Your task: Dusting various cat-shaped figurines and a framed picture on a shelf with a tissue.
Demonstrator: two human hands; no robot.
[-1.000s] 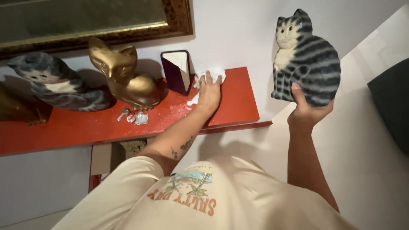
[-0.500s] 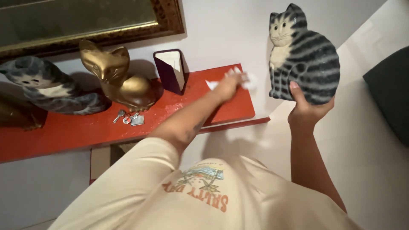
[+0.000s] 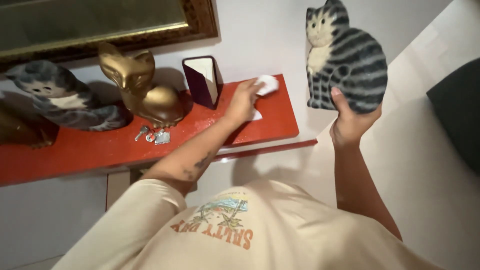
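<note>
My left hand (image 3: 243, 101) presses a white cloth (image 3: 266, 84) onto the right end of a red shelf (image 3: 90, 147), close to the wall. My right hand (image 3: 348, 122) holds a grey striped cat figure (image 3: 345, 60) upright in the air to the right of the shelf, gripping it from below. The cat figure faces me and touches nothing else.
On the shelf stand a dark small frame (image 3: 202, 81), a gold fox figure (image 3: 140, 87), a second grey cat figure (image 3: 60, 100) and a small bunch of keys (image 3: 152, 135). A gilt-framed mirror (image 3: 100, 25) hangs above. A dark cushion (image 3: 457, 112) lies at far right.
My left hand swept the cloth from the shelf's middle right out to its right edge, then back toward the wall. The held cat figure shifted slightly left and up.
</note>
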